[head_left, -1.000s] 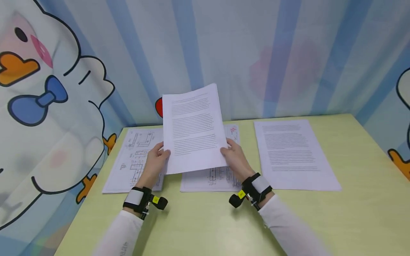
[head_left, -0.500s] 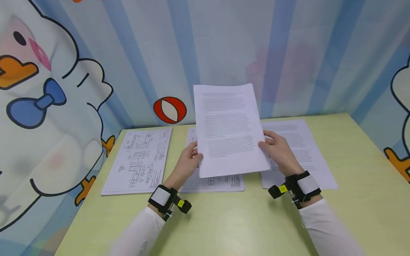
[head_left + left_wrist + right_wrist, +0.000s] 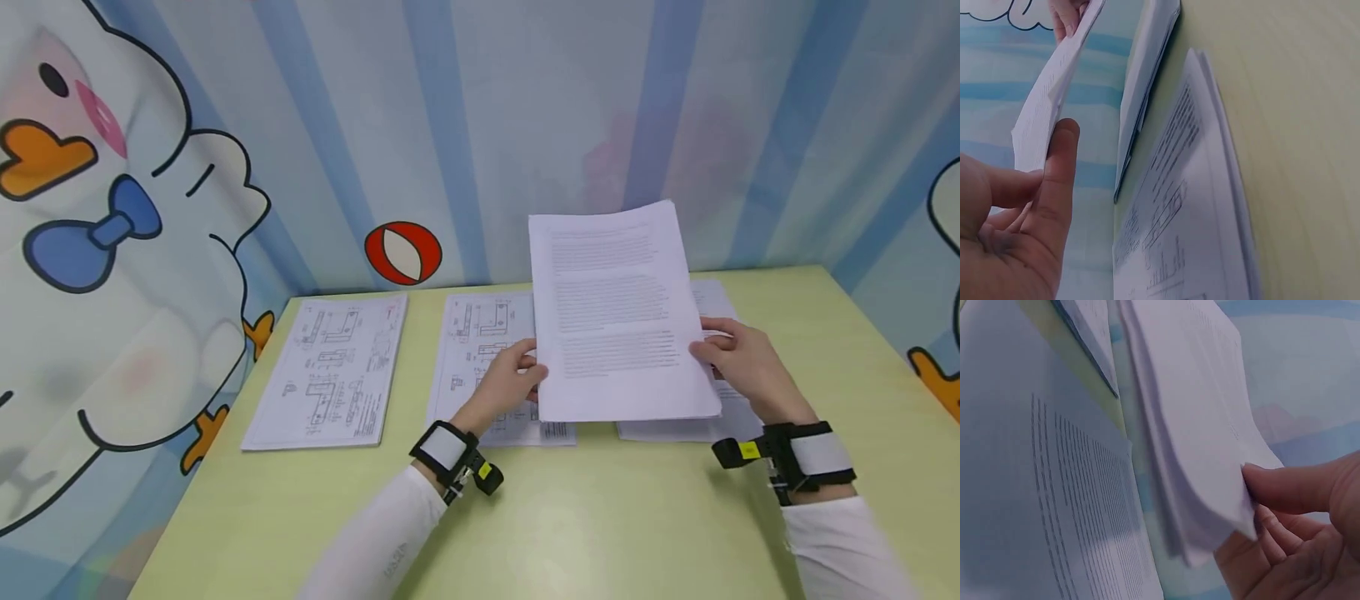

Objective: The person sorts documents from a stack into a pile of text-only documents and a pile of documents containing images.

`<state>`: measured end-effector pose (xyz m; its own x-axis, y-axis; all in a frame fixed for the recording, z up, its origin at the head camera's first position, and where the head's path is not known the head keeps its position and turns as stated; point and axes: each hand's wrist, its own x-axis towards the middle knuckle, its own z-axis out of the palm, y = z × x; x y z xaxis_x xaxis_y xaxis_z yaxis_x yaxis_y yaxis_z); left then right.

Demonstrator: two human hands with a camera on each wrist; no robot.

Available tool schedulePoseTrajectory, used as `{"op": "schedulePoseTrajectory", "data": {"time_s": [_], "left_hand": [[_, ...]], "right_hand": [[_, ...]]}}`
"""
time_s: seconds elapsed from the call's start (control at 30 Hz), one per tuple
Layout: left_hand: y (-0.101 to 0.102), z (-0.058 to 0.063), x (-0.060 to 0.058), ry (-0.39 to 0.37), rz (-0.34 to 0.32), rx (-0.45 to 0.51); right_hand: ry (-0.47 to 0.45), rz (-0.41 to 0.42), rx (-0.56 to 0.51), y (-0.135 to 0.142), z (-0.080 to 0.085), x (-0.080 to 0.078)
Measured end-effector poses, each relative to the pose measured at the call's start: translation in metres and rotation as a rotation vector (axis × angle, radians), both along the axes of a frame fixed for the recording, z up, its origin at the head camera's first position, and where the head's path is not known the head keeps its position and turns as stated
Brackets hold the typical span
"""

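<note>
Left hand (image 3: 506, 383) and right hand (image 3: 738, 354) pinch opposite edges of a white, line-printed paper stack (image 3: 615, 317), tilted up above a similar white rectangular paper pile (image 3: 1029, 475) below the grip; its bowed, gapping leaves could slip apart, being pinched only at the edges.

From where I stand this looks like a spot for paperwork, home or office I can't tell: technical drawings (image 3: 324, 375) and typed pages (image 3: 1082, 506) lie on a yellow-green table (image 3: 585, 517) against striped hangings (image 3: 517, 125) printed with a cartoon bird (image 3: 150, 350).
</note>
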<state>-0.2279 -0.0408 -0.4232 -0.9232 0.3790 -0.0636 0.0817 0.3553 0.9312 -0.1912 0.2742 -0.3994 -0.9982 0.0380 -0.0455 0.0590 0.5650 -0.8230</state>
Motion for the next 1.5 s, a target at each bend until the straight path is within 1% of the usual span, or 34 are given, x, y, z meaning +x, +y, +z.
{"op": "schedulePoseTrajectory", "data": {"time_s": [0.1, 0.2, 0.3, 0.47, 0.67, 0.77, 0.9, 1.0, 1.07, 1.13, 1.27, 1.37, 1.5], "left_hand": [[0.016, -0.003, 0.001, 0.013, -0.020, -0.048], [0.031, -0.006, 0.001, -0.001, -0.018, -0.067], [0.044, -0.008, 0.001, -0.031, -0.007, -0.061], [0.065, -0.011, 0.001, -0.063, 0.010, -0.060], [0.083, -0.018, 0.002, -0.041, 0.015, -0.075], [0.089, -0.023, 0.002, -0.031, 0.018, -0.094], [0.095, -0.029, 0.003, -0.046, 0.030, -0.127], [0.097, -0.030, 0.005, -0.063, 0.052, -0.148], [0.098, -0.030, 0.005, -0.062, 0.063, -0.161], [0.098, -0.030, 0.005, -0.051, 0.064, -0.179], [0.099, -0.029, 0.005, -0.010, 0.049, -0.248], [0.100, -0.027, 0.007, 0.031, 0.029, -0.321], [0.100, -0.025, 0.010, 0.079, -0.006, -0.394]], "right_hand": [[-0.015, 0.022, 0.043, 0.015, 0.001, 0.001], [-0.039, 0.038, 0.067, 0.030, 0.001, 0.002], [-0.062, 0.040, 0.083, 0.043, -0.001, 0.003], [-0.075, 0.019, 0.124, 0.058, -0.008, 0.005], [-0.105, -0.027, 0.150, 0.066, -0.017, 0.004], [-0.119, -0.048, 0.158, 0.069, -0.023, 0.004], [-0.103, -0.067, 0.199, 0.071, -0.029, 0.003], [-0.070, -0.091, 0.246, 0.069, -0.034, 0.004], [-0.064, -0.109, 0.263, 0.069, -0.035, 0.005], [-0.058, -0.115, 0.290, 0.069, -0.035, 0.005], [-0.079, -0.116, 0.336, 0.069, -0.034, 0.006], [-0.097, -0.102, 0.360, 0.068, -0.032, 0.007], [-0.111, -0.070, 0.382, 0.067, -0.028, 0.007]]}}
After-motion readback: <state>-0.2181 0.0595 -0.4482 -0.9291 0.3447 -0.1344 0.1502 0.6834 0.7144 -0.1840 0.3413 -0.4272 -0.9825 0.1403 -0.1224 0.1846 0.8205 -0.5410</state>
